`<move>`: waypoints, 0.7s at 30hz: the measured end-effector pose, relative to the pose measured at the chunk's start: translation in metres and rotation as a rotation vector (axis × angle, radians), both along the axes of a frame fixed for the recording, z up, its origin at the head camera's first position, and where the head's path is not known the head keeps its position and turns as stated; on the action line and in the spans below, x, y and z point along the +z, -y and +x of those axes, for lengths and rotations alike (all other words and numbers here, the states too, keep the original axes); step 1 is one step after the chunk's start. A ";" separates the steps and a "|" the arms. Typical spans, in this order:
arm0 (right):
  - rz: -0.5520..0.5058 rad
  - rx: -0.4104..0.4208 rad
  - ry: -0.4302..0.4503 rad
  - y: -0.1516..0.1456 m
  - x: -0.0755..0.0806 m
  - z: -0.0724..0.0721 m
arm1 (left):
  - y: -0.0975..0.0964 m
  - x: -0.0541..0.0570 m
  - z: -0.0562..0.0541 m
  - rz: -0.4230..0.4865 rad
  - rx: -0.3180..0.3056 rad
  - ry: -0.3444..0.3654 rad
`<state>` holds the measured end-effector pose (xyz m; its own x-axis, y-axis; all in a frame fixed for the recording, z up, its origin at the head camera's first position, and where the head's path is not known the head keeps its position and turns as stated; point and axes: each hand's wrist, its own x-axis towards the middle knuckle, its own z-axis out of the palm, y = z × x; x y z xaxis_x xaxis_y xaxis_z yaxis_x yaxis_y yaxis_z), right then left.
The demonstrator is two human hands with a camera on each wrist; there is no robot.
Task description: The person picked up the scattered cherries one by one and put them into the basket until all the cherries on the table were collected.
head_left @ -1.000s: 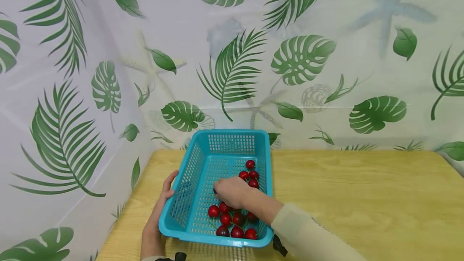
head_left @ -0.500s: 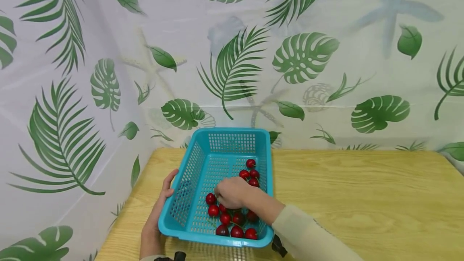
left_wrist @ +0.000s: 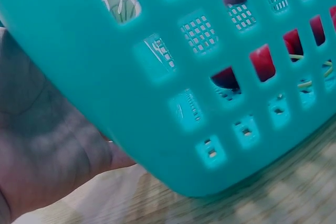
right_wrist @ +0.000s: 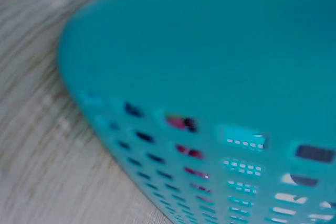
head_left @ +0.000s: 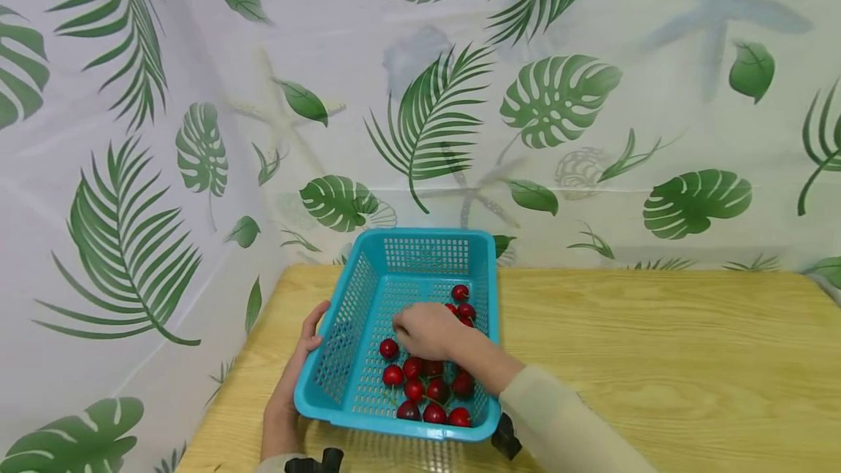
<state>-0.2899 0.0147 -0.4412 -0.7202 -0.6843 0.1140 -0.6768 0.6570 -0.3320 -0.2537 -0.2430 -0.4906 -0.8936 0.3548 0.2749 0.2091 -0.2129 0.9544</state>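
A teal perforated basket (head_left: pixel 420 241) stands on the wooden table's left part. Several red cherries (head_left: pixel 427 393) lie bunched at its near end, and a few more cherries (head_left: pixel 461 293) sit by the far right wall. My left hand (head_left: pixel 309 338) holds the basket's left wall, thumb over the rim. In the left wrist view the palm (left_wrist: pixel 42 145) lies against the basket (left_wrist: pixel 157 103), with cherries (left_wrist: pixel 262 61) showing through the holes. My right hand (head_left: pixel 420 331) reaches into the basket, fingers curled down over the cherries; what is under them is hidden. The right wrist view shows only the blurred basket (right_wrist: pixel 210 51).
The light wooden table (head_left: pixel 657 356) stretches bare to the right of the basket. A leaf-print curtain (head_left: pixel 558 101) closes off the back and the left side. Black wrist-camera mounts (head_left: pixel 506 438) show by the basket's near edge.
My right hand has moved from the near bunch toward the far cherries. One cherry that was at its fingertips now lies alone left of the bunch. The left hand kept its hold.
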 end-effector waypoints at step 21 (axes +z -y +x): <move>-0.368 -0.318 -0.141 -0.117 0.016 -0.039 | 0.030 0.031 -0.011 -0.519 0.098 0.236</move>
